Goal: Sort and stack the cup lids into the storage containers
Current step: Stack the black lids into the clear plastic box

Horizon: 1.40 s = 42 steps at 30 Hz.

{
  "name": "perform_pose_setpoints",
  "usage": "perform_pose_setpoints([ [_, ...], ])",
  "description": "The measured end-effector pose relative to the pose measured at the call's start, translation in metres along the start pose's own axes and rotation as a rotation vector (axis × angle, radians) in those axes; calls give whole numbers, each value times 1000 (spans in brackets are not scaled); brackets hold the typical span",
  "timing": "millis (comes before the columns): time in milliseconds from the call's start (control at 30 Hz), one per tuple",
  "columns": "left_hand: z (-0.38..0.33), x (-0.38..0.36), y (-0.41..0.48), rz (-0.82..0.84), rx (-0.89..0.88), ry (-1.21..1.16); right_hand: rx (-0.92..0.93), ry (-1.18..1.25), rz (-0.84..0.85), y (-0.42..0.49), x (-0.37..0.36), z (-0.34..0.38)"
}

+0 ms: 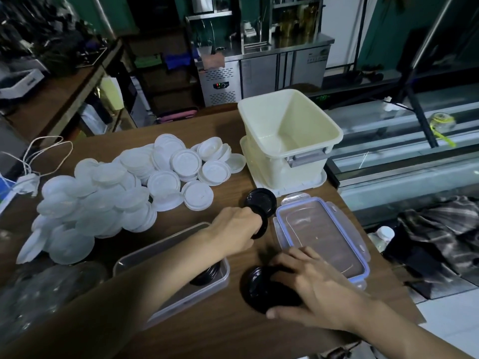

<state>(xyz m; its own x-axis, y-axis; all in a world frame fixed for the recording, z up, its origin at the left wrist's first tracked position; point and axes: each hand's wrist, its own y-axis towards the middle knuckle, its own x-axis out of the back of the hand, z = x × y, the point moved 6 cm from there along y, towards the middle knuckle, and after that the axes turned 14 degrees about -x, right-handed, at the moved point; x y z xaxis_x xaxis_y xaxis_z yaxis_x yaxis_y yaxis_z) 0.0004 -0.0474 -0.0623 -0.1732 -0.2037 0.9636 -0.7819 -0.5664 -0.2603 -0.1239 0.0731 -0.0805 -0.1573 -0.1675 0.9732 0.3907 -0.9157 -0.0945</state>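
Lid in play: black lid [263, 225], on edge, pinched by left hand [233, 229], mid-table [233, 332].
Right hand [311, 288]: curled over black stack [261, 288] near the front edge.
Tray: clear tray [197, 296] lies just left of both; left hand nearer, I'd say.
Hidden: forearm [168, 270] covers most of the tray lids [207, 274]; stack count unreadable.
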Motion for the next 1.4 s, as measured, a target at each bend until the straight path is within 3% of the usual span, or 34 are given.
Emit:
perform_pose_setpoints([
  [300, 15, 4, -8, -78, -25, -18, 34, -120, -180, 14, -3, 6],
  [600, 28, 15, -25, -258, -59, -146, 76, -8, -257, 27, 3, 9],
  [767, 28, 38, -44, -427, -43, -195, 1, 187, -204, 28, 20, 6],
  [967, 48, 54, -86, -686, 83, -505, -164, 445, -165, 43, 38, -10],
  [1133, 56, 49, -113, -720, 199, -731, -141, 543, -194, 59, 58, -7],
  [1300, 69, 50, -139, -801, 240, -748, -108, 677, -229, 72, 81, 8],
  [1400, 81, 47, -155, -768, 261, -829, -116, 722, -206, 78, 87, 18],
])
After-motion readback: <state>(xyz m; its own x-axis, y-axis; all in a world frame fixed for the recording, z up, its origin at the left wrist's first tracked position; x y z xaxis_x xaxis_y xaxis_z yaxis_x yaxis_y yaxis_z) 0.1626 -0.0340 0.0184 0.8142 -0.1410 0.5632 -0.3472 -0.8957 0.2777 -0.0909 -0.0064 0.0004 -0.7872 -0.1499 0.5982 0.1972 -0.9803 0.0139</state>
